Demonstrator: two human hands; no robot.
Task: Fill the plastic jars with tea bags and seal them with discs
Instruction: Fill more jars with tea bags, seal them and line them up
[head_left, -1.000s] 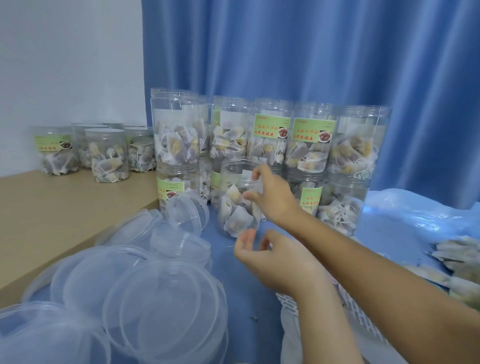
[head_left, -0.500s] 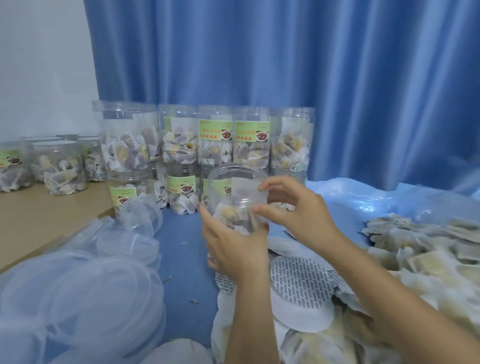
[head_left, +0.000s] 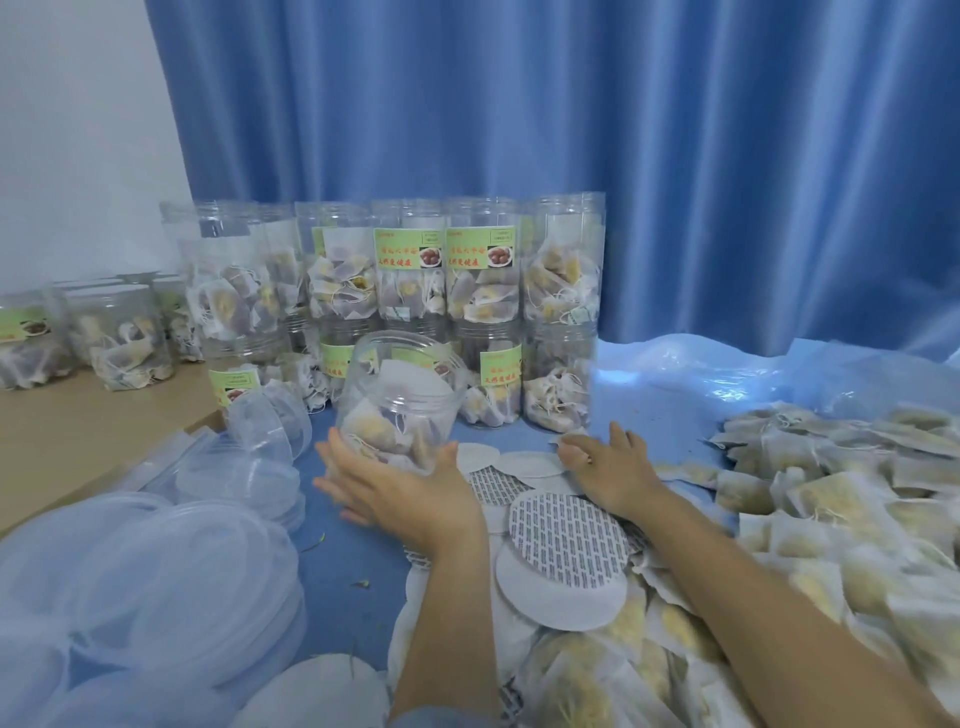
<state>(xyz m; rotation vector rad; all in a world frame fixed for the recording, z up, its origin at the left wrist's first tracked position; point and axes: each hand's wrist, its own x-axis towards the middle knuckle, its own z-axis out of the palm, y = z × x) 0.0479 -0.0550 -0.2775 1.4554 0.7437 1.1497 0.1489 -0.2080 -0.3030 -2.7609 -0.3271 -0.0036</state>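
Note:
My left hand (head_left: 400, 493) grips a clear plastic jar (head_left: 400, 395) partly filled with tea bags, tilted toward me above the blue cloth. A white disc lies inside near its mouth. My right hand (head_left: 610, 467) rests fingers spread on the white seal discs (head_left: 566, 540) scattered on the cloth, some showing printed undersides. A heap of loose tea bags (head_left: 831, 499) lies to the right.
Filled labelled jars (head_left: 483, 291) stand stacked in two tiers before the blue curtain. More filled jars (head_left: 124, 338) sit on the wooden table at left. Clear plastic lids (head_left: 171, 561) pile up at lower left. Crumpled clear plastic (head_left: 727, 374) lies at the back right.
My right hand has let go of the jar and dropped onto the discs on the cloth. My left hand keeps hold of the jar, now tilted toward me.

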